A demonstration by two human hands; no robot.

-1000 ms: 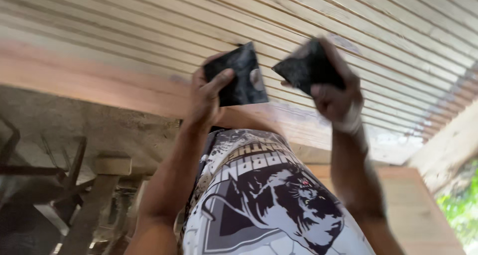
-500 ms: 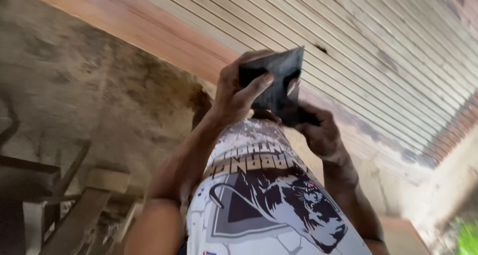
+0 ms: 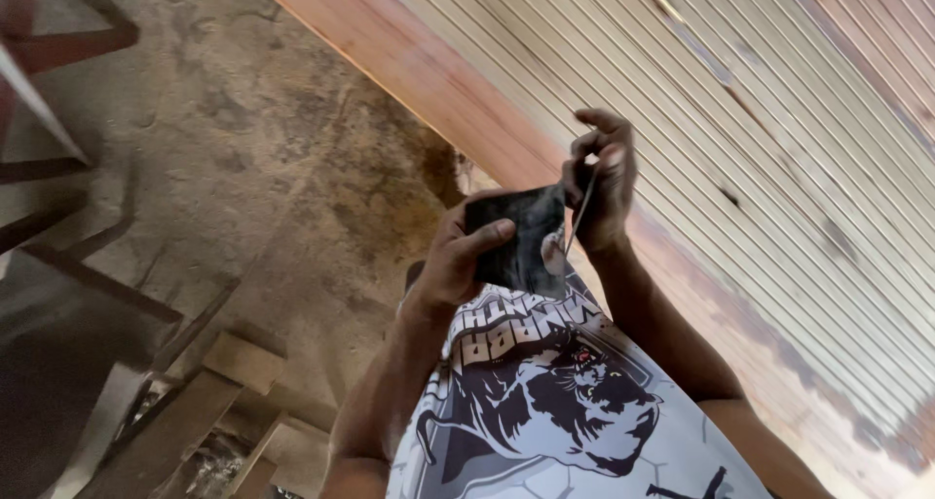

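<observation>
My left hand holds a square black abrasive sheet flat toward me, thumb across its near face. My right hand is just to the right and slightly higher, pinching a second thin dark sheet that shows only edge-on. The two sheets almost touch at the first sheet's right edge. Both hands hover in front of my printed white shirt, above a large grooved wooden panel.
The panel has a smooth reddish border and dark stains toward the lower right. Left of it lies a dusty concrete floor. Wooden offcuts and a dark metal frame sit at the left.
A second ago the hands held the two sheets apart; they then came together. Now the right hand has turned its sheet edge-on beside the left one. The view has swung toward the floor.
</observation>
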